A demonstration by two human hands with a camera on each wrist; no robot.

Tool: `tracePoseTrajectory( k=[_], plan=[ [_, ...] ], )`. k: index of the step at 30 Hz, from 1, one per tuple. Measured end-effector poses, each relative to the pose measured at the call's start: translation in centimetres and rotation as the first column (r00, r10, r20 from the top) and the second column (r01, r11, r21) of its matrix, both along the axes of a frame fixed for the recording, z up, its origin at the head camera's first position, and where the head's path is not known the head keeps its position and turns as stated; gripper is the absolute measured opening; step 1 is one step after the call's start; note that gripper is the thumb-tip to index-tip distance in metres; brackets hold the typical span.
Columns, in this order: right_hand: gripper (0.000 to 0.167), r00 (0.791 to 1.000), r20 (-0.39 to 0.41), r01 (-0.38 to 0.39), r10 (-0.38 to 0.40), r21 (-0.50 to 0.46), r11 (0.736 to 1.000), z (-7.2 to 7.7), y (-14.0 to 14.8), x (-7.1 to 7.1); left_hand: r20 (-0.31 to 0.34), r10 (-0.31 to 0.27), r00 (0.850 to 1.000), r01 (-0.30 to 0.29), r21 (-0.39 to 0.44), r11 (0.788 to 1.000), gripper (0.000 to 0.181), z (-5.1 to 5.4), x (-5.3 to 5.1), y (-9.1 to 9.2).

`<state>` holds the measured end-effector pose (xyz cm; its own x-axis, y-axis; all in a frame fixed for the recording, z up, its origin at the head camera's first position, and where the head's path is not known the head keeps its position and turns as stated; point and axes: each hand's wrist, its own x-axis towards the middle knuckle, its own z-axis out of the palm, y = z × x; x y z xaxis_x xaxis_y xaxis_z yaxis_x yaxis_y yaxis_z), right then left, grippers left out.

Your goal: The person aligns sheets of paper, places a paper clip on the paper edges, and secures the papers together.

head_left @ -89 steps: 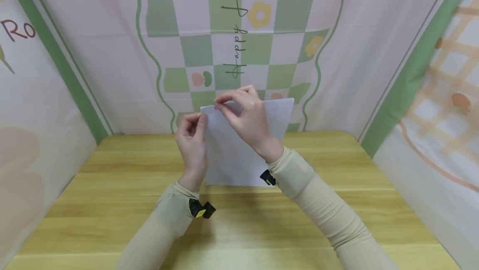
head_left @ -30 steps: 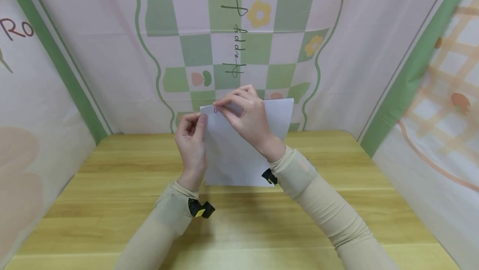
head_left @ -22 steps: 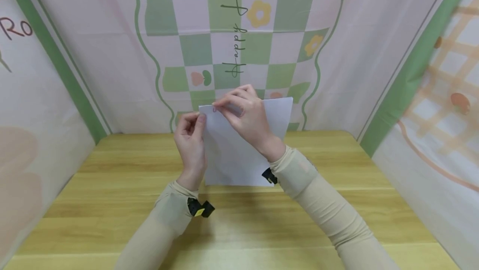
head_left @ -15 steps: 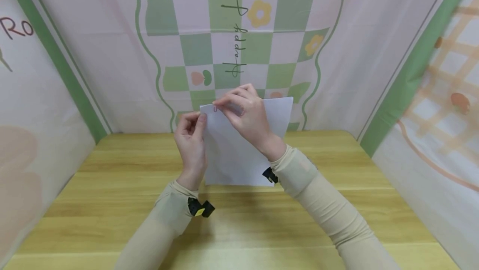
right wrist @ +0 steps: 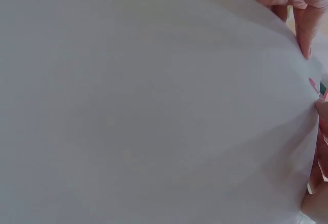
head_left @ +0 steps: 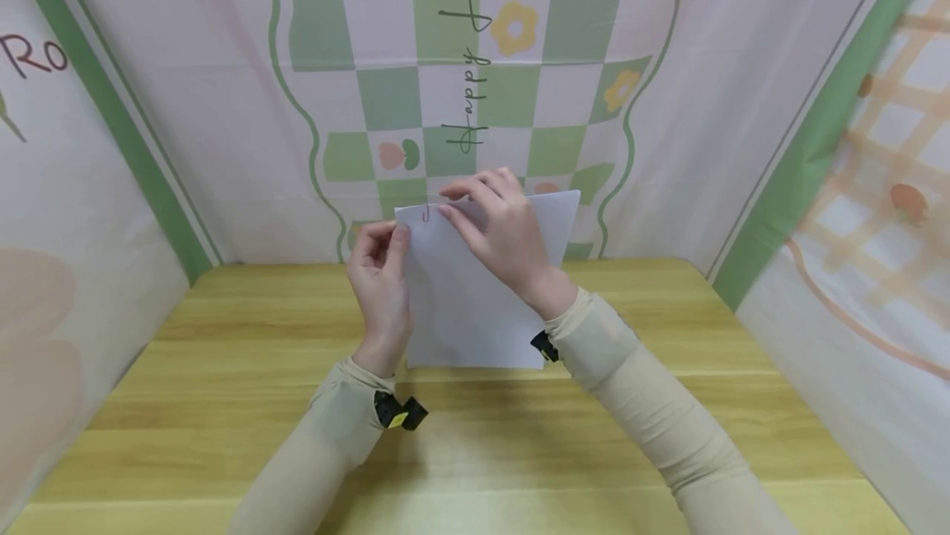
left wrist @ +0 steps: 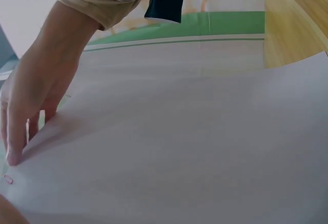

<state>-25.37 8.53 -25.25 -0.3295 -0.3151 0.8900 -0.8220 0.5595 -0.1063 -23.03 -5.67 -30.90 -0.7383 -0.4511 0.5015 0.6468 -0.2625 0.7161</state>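
Note:
White paper [head_left: 482, 296] stands nearly upright above the wooden table, its lower edge at or near the tabletop. My left hand [head_left: 380, 288] pinches its left edge near the top corner, thumb in front. A small pinkish-red paper clip [head_left: 426, 213] sits over the top edge close to that corner; it also shows in the left wrist view as a thin loop [left wrist: 8, 179]. Just right of the clip is my right hand [head_left: 508, 226], with thumb and index finger slightly parted at the top edge. Whether there is more than one sheet, I cannot tell.
The wooden table [head_left: 260, 403] reaches back to a hanging cloth [head_left: 378, 32] with green checks and flowers. Patterned cloths also enclose the left and right sides. Black devices are strapped to the left wrist [head_left: 401, 413] and right wrist [head_left: 545, 345].
My right thumb and index finger have let go of the clip and moved slightly right, so more of the clip shows. My left hand and the paper have hardly moved.

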Motion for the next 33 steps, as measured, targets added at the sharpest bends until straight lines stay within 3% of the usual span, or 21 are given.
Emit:
tracePoseTrajectory(
  k=[7, 16, 20, 33],
  plan=[
    [0.017, 0.995, -0.056, 0.089, -0.088, 0.009, 0.996, -0.2, 1.6, -0.1, 0.024, 0.01, 1.0, -0.01, 0.005, 1.0, 0.021, 0.1, 0.0, 0.0],
    [0.02, 0.98, -0.082, 0.177, -0.183, -0.066, 0.982, -0.4, 3.6, -0.4, 0.018, 0.016, 1.0, -0.016, 0.032, 0.999, 0.019, 0.1, -0.2, 0.1],
    [0.022, 0.976, -0.057, 0.199, -0.209, -0.136, 0.97, -0.6, 4.4, -0.4, 0.017, 0.018, 1.0, -0.019, 0.037, 0.999, 0.02, 0.1, -0.3, 0.1],
    [0.025, 0.98, 0.065, 0.201, -0.19, -0.295, 0.934, -0.7, 6.7, -0.5, 0.031, 0.026, 0.999, -0.026, 0.018, 0.999, 0.023, 0.1, -0.2, 0.1]
  ],
)
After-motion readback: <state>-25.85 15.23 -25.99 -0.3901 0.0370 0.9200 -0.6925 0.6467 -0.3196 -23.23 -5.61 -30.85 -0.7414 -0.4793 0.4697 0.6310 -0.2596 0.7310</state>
